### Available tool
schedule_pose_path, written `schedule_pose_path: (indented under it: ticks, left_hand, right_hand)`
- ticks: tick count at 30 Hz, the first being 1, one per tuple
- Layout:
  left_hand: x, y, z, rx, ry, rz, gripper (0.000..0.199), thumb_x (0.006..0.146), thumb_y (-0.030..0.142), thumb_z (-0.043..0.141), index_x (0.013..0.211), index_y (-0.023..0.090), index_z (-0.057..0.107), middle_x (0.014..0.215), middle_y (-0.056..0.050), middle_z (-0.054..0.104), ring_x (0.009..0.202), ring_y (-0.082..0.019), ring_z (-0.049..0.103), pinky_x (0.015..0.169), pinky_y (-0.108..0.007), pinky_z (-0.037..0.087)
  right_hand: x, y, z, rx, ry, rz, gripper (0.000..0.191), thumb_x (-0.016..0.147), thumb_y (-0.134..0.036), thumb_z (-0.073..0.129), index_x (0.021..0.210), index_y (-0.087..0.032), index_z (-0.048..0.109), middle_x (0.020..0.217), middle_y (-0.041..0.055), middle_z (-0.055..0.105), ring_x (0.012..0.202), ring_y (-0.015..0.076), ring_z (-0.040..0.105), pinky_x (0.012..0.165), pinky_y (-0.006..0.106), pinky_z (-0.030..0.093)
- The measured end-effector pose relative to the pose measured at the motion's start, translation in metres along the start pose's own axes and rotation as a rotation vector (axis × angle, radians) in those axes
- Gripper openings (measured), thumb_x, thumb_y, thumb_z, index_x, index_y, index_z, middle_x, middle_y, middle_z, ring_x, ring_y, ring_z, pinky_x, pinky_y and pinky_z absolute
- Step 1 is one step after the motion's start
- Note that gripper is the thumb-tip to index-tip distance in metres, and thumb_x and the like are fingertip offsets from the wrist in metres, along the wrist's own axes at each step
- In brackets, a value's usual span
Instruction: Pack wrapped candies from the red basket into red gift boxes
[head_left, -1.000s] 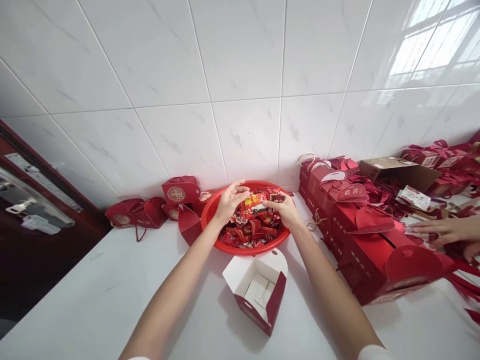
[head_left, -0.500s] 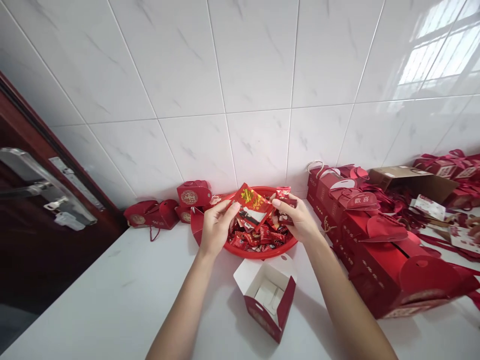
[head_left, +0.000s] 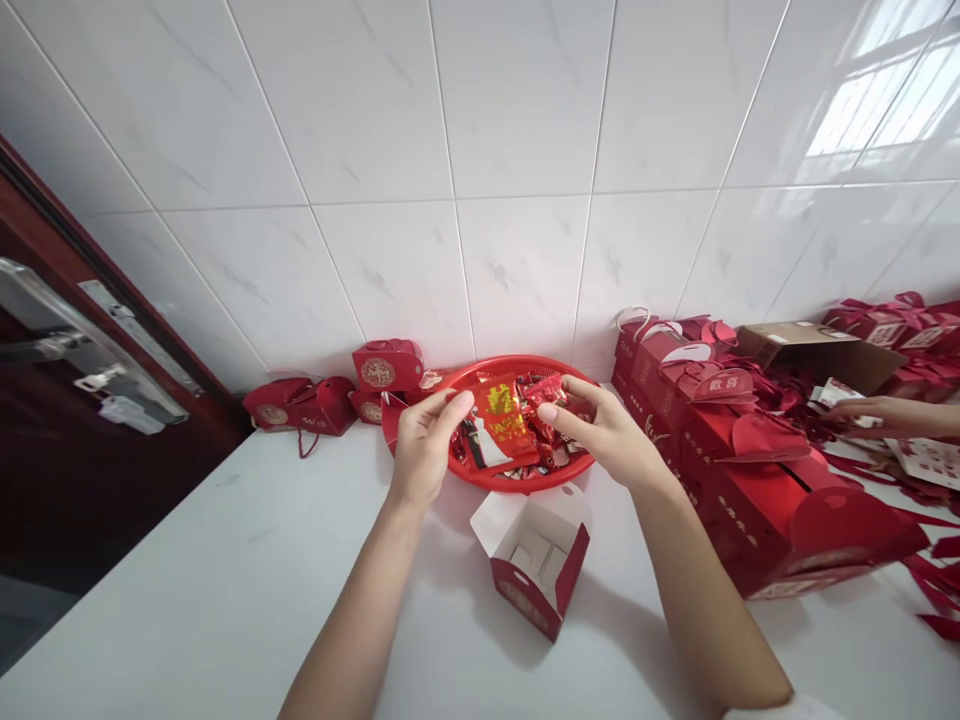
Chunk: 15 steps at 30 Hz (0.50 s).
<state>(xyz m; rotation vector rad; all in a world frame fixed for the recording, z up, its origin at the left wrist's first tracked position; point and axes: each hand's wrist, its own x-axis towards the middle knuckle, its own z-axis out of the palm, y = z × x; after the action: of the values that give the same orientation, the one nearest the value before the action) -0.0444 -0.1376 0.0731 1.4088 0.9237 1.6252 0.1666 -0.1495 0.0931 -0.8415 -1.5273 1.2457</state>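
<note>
My left hand [head_left: 425, 440] pinches the left edge of a red packet [head_left: 499, 425] with gold print and a black-and-white picture. Over the right side of the basket, my right hand [head_left: 604, 425] holds a small red wrapped candy [head_left: 546, 391] between thumb and fingers. Below both hands is the round red basket [head_left: 525, 486], with many wrapped candies in it, partly hidden by the packet. In front of the basket stands an open red box [head_left: 531, 570] with white inside; its flaps are up and pale pieces lie at its bottom.
Closed red boxes [head_left: 300, 405] stand at the left by the wall. A row of larger red boxes [head_left: 750, 480] lines the right, with a brown carton [head_left: 821, 350] behind. Another person's hand [head_left: 870, 412] reaches in at the far right. A dark door [head_left: 75, 430] is at left.
The packet has turned more upright and moved slightly down in my left hand. My right hand has moved a little right of it. Another person's hand has come in further at the right.
</note>
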Motion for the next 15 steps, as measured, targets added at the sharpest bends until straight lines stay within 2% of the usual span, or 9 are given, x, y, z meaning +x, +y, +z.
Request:
schedule_pose_path:
  ticks: [4,8,10,12,15]
  left_hand:
    - [0.000,0.011,-0.007,-0.019,0.108,0.062,0.024,0.078,0.035,0.073,0.064,0.018,0.064,0.065,0.001,0.060,0.060,-0.012,0.054,0.059,-0.024,0.047]
    - [0.000,0.025,-0.013,-0.018,0.162,0.089,0.027,0.073,0.032,0.074,0.056,0.018,0.058,0.058,0.003,0.054,0.054,-0.010,0.048,0.052,-0.022,0.041]
    - [-0.001,0.028,-0.015,0.009,0.167,0.096,0.029,0.072,0.032,0.073,0.054,0.018,0.056,0.057,0.003,0.051,0.053,-0.010,0.046,0.050,-0.022,0.039]
    - [-0.002,0.029,-0.015,0.044,0.163,0.098,0.028,0.073,0.033,0.072,0.055,0.018,0.056,0.057,0.003,0.051,0.054,-0.010,0.046,0.050,-0.023,0.039]
    - [-0.003,0.028,-0.016,0.084,0.141,0.099,0.027,0.073,0.036,0.071,0.057,0.018,0.058,0.059,0.002,0.052,0.056,-0.012,0.048,0.053,-0.024,0.041]
  right_hand:
    - [-0.008,-0.002,-0.004,-0.252,-0.190,0.014,0.031,0.094,-0.048,0.058,0.082,-0.021,0.053,0.063,-0.0056,0.046,0.050,0.0091,0.047,0.046,0.021,0.039]
    - [-0.013,0.002,0.000,-0.609,-0.495,-0.014,0.024,0.098,-0.027,0.050,0.075,-0.020,0.052,0.058,-0.0053,0.045,0.049,0.0082,0.041,0.048,0.022,0.030]
    - [-0.012,0.005,0.005,-0.747,-0.583,0.000,0.018,0.096,-0.021,0.053,0.077,-0.020,0.056,0.055,-0.0056,0.045,0.048,0.0089,0.040,0.049,0.023,0.028]
    - [-0.010,0.007,0.010,-0.830,-0.568,-0.003,0.016,0.094,-0.020,0.057,0.078,-0.020,0.057,0.054,-0.0055,0.046,0.048,0.0095,0.040,0.050,0.024,0.026]
    - [-0.008,0.009,0.017,-0.814,-0.463,-0.018,0.018,0.095,-0.022,0.058,0.077,-0.020,0.056,0.059,-0.0041,0.054,0.049,0.0089,0.045,0.052,0.024,0.027]
